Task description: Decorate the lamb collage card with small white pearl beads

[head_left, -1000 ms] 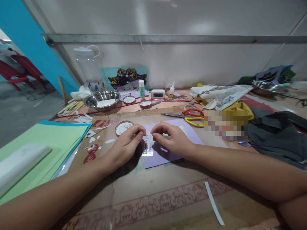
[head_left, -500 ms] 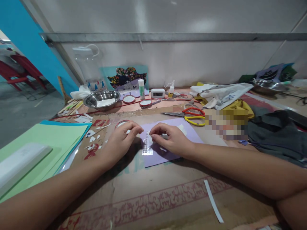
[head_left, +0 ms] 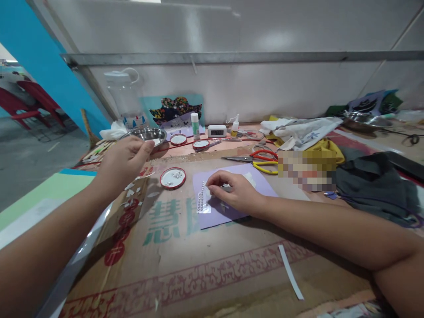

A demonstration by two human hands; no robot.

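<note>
My left hand (head_left: 124,162) is raised in front of the steel bowl (head_left: 159,134), thumb and fingers pinched together. Whatever lies between them is hidden or too small to make out. White paper shows in the bowl just past the thumb. My right hand (head_left: 233,192) rests on a purple card (head_left: 238,216), its thumb and forefinger closed; anything in that pinch cannot be made out. Beside its fingertips, a clear sheet of stick-on beads (head_left: 200,203) lies on the card's left part. Left of the card is a red-rimmed round lid (head_left: 172,178) with small pieces in it.
Scissors (head_left: 251,161) with red and yellow handles lie behind the card. A glue stick (head_left: 194,126), a small digital clock (head_left: 217,131) and a glue bottle (head_left: 235,127) stand along the back. Green paper sheets (head_left: 46,198) lie at left, a white strip (head_left: 291,274) at front right.
My left hand has moved left and away from the card toward the steel bowl, uncovering the red-rimmed lid. My right hand stays nearly in place. The view has shifted slightly.
</note>
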